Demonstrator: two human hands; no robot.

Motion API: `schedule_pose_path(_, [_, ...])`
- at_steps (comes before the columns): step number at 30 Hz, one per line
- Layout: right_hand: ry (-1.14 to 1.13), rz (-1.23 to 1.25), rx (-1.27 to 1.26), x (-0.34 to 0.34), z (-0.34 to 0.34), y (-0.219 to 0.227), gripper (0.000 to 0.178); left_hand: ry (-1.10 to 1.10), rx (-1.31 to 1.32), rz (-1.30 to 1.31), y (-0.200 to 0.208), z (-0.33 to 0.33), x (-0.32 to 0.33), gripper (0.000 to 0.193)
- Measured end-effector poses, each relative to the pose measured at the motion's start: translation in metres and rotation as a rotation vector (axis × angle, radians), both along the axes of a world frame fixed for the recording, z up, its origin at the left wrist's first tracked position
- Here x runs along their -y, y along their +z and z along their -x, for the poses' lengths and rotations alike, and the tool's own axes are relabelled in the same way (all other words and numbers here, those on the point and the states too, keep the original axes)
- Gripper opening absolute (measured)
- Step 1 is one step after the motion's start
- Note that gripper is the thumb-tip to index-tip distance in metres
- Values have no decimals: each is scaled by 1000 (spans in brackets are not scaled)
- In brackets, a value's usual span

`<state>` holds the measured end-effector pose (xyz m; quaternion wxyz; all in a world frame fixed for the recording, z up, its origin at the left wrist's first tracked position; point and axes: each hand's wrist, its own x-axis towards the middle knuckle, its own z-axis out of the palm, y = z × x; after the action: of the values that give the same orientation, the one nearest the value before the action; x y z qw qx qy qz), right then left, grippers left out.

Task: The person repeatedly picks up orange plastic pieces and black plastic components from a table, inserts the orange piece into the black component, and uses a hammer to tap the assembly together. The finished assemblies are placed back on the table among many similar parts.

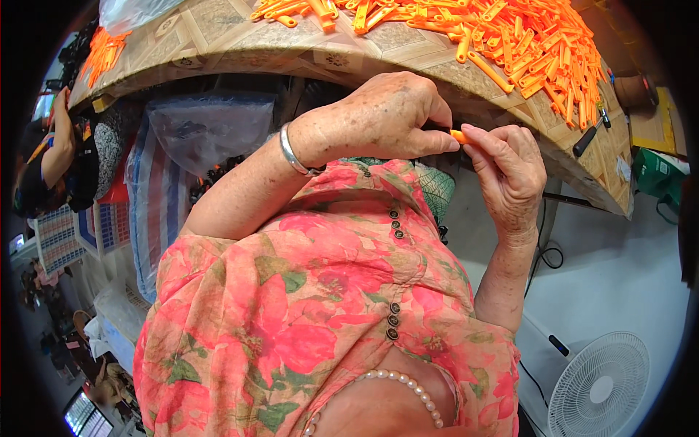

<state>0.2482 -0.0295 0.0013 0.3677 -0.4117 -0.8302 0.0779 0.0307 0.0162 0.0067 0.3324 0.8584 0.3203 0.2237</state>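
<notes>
Just off the table's front edge, my two hands meet around a small orange plastic piece (460, 136), most of it hidden by fingers. My left hand (393, 113), with a silver bangle at its wrist, is closed on the piece's left end. Thumb and forefinger of my right hand (513, 164) pinch the other end. On the table (328, 62) beyond lies a large heap of long orange plastic handles (524, 44), some with holes or slots. What the hidden part of the held piece looks like, I cannot tell.
A black-handled tool (585, 140) lies at the table's right edge. A green bag (659, 178) and a brown roll (632, 91) are at far right, a white fan (601, 390) at lower right. Left stand a striped woven bag (164, 197), a smaller orange pile (105, 51) and another person (58, 156).
</notes>
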Motion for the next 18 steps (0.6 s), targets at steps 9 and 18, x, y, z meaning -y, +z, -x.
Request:
schedule_pose_path(9, [24, 399, -205, 4, 4, 12, 11, -45, -47, -358, 0, 0, 3, 21])
schedule_pose_path(18, [-23, 492, -204, 15, 13, 10, 5, -116, -82, -482, 1, -8, 9, 17])
